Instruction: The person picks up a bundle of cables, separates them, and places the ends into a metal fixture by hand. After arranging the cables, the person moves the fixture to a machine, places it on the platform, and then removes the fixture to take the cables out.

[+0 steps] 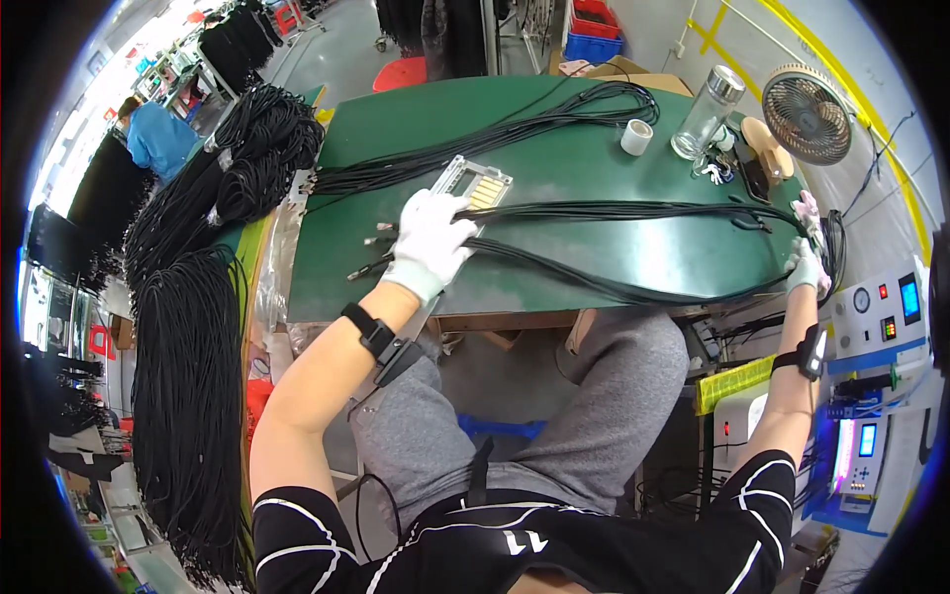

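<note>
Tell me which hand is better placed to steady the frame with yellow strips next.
Probably the left: the left hand lies over part of the frame with yellow strips, while the right hand is at the far right end of the green table.

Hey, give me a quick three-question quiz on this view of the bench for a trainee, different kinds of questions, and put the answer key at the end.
1. True or false: black cables run across the tabletop from the left hand toward the right side of the picture.

2. Multiple choice: what colour is the tabletop?
A) White
B) Green
C) Red

3. Short answer: which hand is nearer the fan, the left hand or the right hand?

Key:
1. True
2. B, green
3. The right hand
</note>
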Tool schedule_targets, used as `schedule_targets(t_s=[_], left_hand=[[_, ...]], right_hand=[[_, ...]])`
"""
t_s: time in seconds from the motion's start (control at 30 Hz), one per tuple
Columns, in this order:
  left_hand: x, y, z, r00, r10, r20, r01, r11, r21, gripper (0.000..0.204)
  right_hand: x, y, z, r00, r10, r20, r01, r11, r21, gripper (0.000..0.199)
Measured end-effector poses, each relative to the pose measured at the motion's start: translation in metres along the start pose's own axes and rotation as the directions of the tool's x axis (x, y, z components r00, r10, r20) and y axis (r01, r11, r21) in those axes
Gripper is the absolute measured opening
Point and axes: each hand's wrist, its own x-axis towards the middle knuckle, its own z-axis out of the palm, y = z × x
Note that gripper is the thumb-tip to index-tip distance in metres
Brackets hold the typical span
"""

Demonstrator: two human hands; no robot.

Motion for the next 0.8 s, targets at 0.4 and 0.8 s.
schedule_targets(t_s=[0.4,0.8], left_hand=[[-0.098,0.003,-0.090,0.865,-0.498,-0.069,0.497,0.867,-0.022,0.042],[-0.133,0.008,-0.099,0.714,-0.642,0.279,0.657,0.752,0.051,0.033]], right_hand=[[-0.088,0.036,0.084,0.963,-0.162,-0.214,0.115,0.969,-0.218,0.083],[-0.134,0.007,0.183,0.473,-0.856,0.208,0.308,-0.060,-0.950,0.079]])
